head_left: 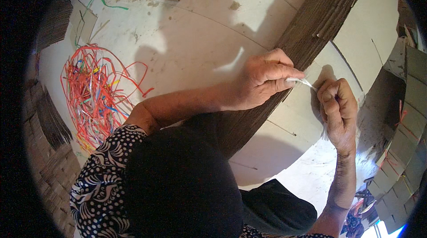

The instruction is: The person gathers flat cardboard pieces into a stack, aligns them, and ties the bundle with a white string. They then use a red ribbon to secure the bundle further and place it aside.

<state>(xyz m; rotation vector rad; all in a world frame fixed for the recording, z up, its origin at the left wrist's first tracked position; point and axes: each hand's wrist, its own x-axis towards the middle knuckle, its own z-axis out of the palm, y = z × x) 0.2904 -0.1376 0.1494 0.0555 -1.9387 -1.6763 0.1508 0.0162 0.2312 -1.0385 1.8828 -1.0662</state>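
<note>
My left hand pinches a thin white strip between thumb and fingers. The strip narrows and runs over to my right hand, which is closed round its other end. A short gap lies between the two hands. Under them is a long stack of slotted cardboard sheets, its brown corrugated edges running diagonally from lower left to upper right. My left hand is over that edge side, while my right hand is above the pale flat face of the cardboard.
A tangled heap of red and other coloured plastic straps lies on the pale floor to the left. More cardboard stacks stand along the left rim. Bundles of cardboard tied with red strap stand at the right.
</note>
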